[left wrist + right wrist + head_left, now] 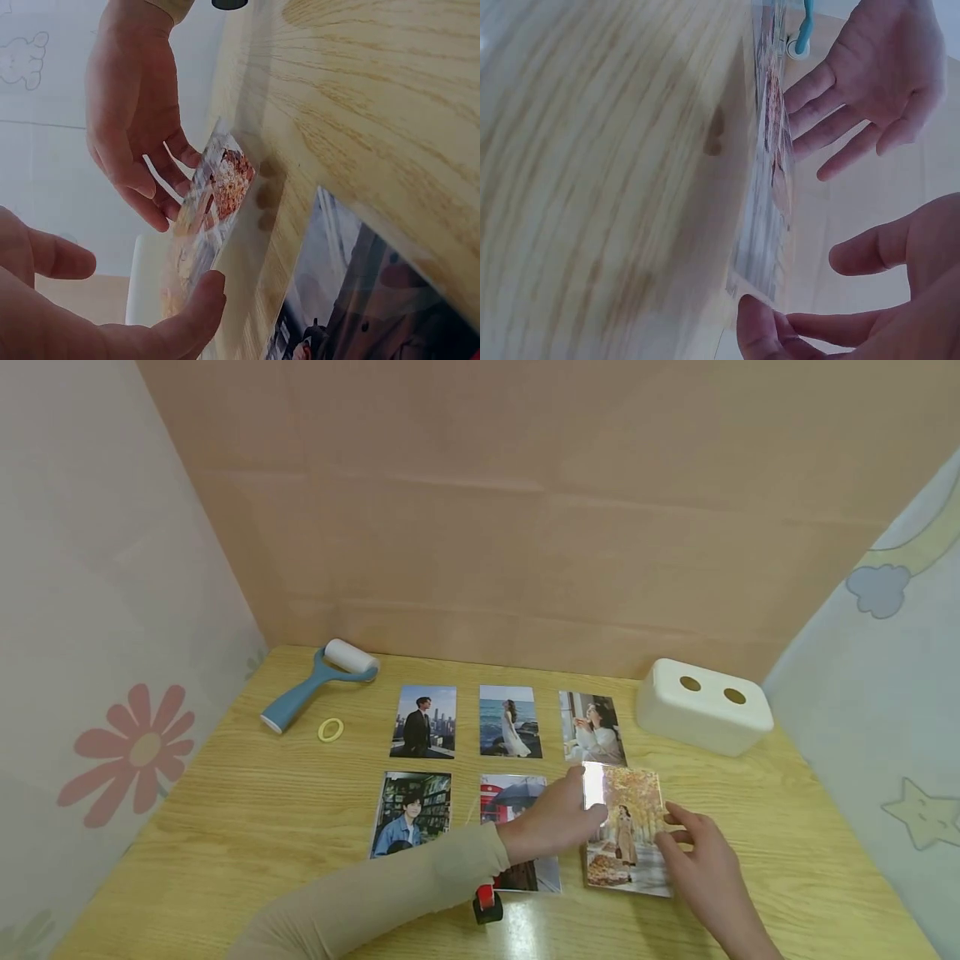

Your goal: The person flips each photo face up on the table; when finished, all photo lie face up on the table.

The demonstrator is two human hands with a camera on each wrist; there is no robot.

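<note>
A glossy photo point(630, 827) of a person in a long coat among autumn trees lies between my two hands. Its surface glares white near the upper left corner, and its edges look clear. My left hand point(551, 818) is at its left edge, fingertips against the rim and thumb reaching over the picture. On the opposite side my right hand point(701, 860) touches the right edge with its fingertips. Both wrist views show the photo above the tabletop, casting a shadow, with the thumbs apart from it. Under my left forearm is a partly hidden photo with a red phone box point(495, 797).
Three photos form a back row: a suit portrait point(427, 722), a seaside scene point(510, 722) and a window scene point(592, 727). A bookshelf portrait point(408, 814) lies front left. Behind stand a blue-handled roller point(300, 697), a yellow ring point(331, 730) and a white two-holed box point(701, 710).
</note>
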